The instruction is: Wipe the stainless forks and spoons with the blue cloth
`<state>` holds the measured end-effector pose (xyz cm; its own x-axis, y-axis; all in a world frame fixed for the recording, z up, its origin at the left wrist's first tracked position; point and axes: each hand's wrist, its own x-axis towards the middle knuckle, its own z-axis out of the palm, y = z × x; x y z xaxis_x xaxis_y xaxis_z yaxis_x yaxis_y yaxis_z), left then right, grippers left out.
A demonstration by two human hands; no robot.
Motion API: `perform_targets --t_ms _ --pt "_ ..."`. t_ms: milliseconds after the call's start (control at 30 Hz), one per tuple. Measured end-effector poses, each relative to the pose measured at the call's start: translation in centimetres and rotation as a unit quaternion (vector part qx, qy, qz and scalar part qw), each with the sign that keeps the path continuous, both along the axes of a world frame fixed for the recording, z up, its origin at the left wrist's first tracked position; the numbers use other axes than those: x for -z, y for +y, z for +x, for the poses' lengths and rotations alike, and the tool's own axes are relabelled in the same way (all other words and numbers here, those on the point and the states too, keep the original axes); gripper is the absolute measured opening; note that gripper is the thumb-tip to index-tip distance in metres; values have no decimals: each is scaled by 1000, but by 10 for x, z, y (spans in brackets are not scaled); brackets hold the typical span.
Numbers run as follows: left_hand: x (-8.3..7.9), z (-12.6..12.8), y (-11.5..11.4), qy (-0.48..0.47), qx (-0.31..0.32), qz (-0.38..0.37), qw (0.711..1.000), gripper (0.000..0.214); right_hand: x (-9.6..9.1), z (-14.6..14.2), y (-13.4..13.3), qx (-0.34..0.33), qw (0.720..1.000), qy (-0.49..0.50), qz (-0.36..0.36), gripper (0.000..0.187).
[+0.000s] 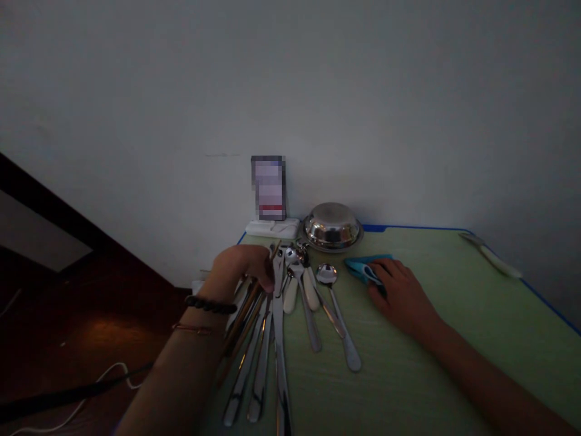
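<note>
I have the left hand (pixel 249 264) at the cutlery (pixel 278 315) by the tabletop's (pixel 454 297) left edge, its grip hidden from me; the right hand's (pixel 403 298) fingers clamp the blue cloth (pixel 358 269) toward the far edge. Seemingly picking: separating 1 piece calls for care.

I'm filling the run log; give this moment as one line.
left hand: among cutlery | right hand: gripping blue cloth | bowl: upturned on table | phone: upright
</note>
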<state>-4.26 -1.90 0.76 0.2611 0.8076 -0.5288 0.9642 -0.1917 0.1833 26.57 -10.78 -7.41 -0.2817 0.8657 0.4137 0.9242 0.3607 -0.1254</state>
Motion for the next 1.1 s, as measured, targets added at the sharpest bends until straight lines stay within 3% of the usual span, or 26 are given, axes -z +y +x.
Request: perform_targets --t_ms 200,533,767,900,1000,1100 --pt "8 5 6 32 -3 -49 998 28 1 -1 0 -11 1000 -13 5 30" --pt "-4 -18 12 38 -53 83 994 30 1 -3 0 -4 1000 -20 8 29" --pt "7 -18 6 30 -101 -3 994 30 0 -6 4 14 999 -27 11 28" --pt "-3 -7 0 34 -81 -6 996 28 -1 -4 3 12 999 -28 11 28" --pt "-11 14 -5 26 -40 75 996 38 -1 -4 3 13 999 -29 9 27" --pt "-8 44 -14 6 -5 147 989 59 -1 -4 3 12 999 -30 7 28"
